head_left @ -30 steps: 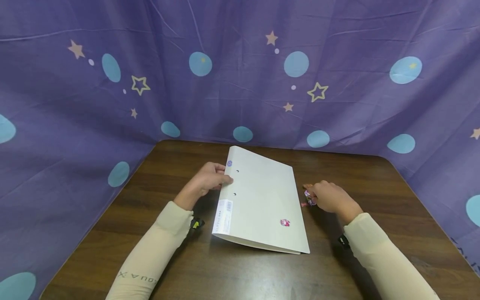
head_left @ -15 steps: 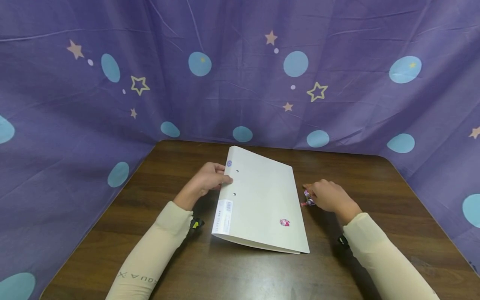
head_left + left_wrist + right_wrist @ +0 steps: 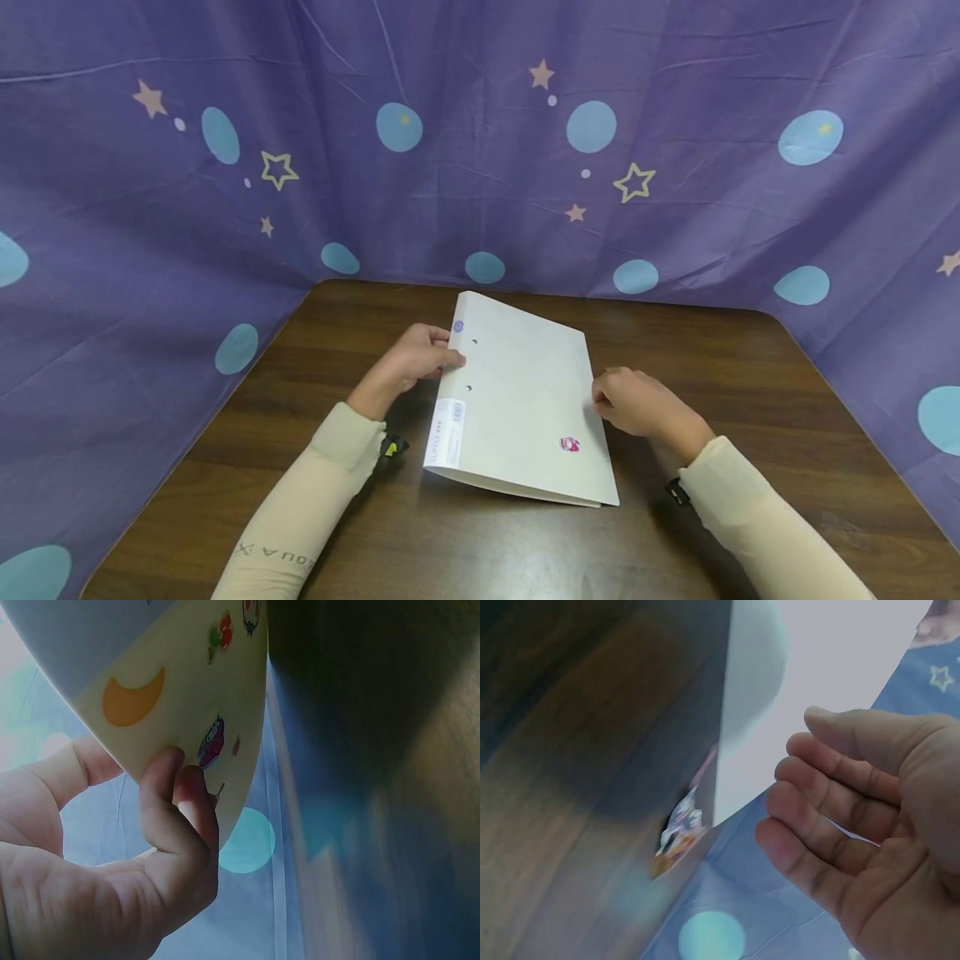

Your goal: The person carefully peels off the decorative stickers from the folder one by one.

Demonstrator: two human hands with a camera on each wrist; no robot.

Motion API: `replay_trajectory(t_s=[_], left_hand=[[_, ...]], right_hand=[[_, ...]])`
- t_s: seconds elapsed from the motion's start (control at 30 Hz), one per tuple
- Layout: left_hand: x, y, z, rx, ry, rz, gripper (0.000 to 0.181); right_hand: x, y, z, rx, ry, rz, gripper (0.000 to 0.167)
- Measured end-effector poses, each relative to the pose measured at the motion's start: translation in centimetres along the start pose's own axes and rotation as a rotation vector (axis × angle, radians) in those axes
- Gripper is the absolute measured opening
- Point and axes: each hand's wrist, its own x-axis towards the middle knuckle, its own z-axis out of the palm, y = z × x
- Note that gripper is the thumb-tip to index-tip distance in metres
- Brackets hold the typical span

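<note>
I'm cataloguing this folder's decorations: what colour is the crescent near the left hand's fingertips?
The crescent is orange, showing best in the left wrist view.

In the head view, we see a purple curtain [image 3: 480, 50] across the top and down both sides, printed with blue ovals [image 3: 592, 127] and, at upper left, a tan star [image 3: 150, 98]. We find a brown, wood-grained table [image 3: 720, 358] filling the lower middle.
</note>
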Motion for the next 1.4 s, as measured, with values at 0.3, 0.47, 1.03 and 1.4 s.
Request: replay_trajectory(t_s=[0.3,0.47,1.03,1.4], left_hand=[[0.1,0.0,0.0,0.001,-0.003,0.000,0.049],[0.1,-0.1,0.1,0.008,0.002,-0.004,0.048],[0.1,-0.1,0.1,-0.003,0.003,-0.004,0.050],[0.1,-0.2,0.1,-0.004,0.004,-0.002,0.050]], right_hand=[[-0.3,-2.2,0.3,-0.022,0.002,-0.119,0.033],[-0.5,-3.1,0.3,0.017,-0.052,-0.114,0.028],[-0.9,-5.1,0.5,0.016,-0.072,-0.157,0.020],[-0.8,-5.9,1.1,-0.081,-0.044,-0.148,0.024]])
